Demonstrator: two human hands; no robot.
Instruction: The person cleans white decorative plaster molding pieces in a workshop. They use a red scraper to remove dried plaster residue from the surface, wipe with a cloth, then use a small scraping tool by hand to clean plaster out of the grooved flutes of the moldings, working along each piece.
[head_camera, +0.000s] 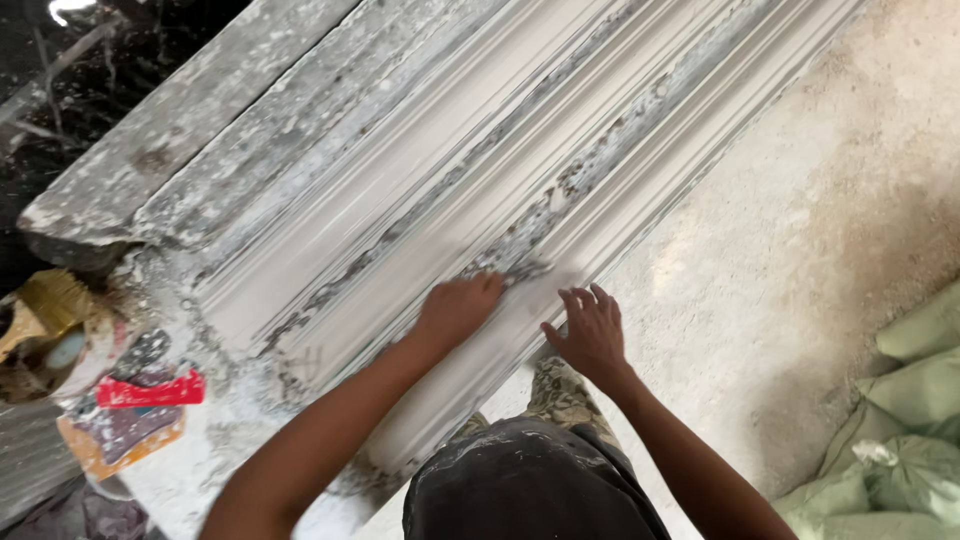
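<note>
A long white plaster moulding (430, 190) with ridged grooves runs diagonally from lower left to upper right, streaked with grey crust. My left hand (458, 308) lies on its near grooves, fingers closed around a small grey pad or cloth (520, 270) pressed against the surface. My right hand (590, 330) rests beside it on the moulding's near edge, fingers spread and holding nothing. Both forearms reach up from the bottom of the view.
A red-handled scraper (150, 390) lies on an orange board (115, 440) at the left, near a brush and a dirty bucket (45, 330). Pale green sacks (900, 440) pile at the lower right. Dusty concrete floor (800, 230) lies to the right.
</note>
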